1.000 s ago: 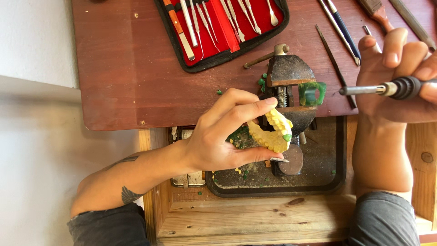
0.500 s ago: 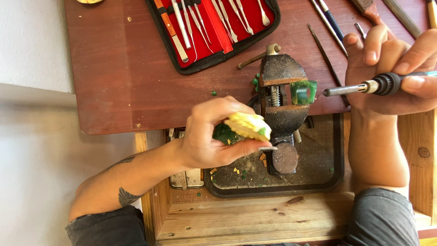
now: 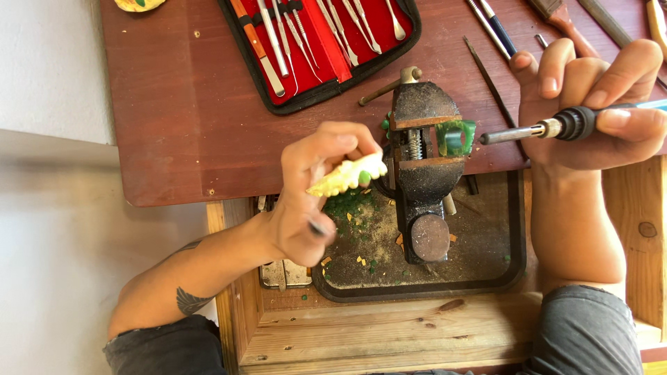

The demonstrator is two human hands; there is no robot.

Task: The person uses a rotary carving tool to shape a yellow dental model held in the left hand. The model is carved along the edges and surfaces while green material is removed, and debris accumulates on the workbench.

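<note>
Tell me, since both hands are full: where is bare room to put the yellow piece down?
Bare wood lies on the brown tabletop, left of the red tool case. Around the vise it is crowded, and the tray below holds chips.

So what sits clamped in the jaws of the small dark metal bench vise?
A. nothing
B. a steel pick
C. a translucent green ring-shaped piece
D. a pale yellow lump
C: the green ring-shaped piece sits between the jaws of the vise; the left hand holds the yellow lump.
</note>
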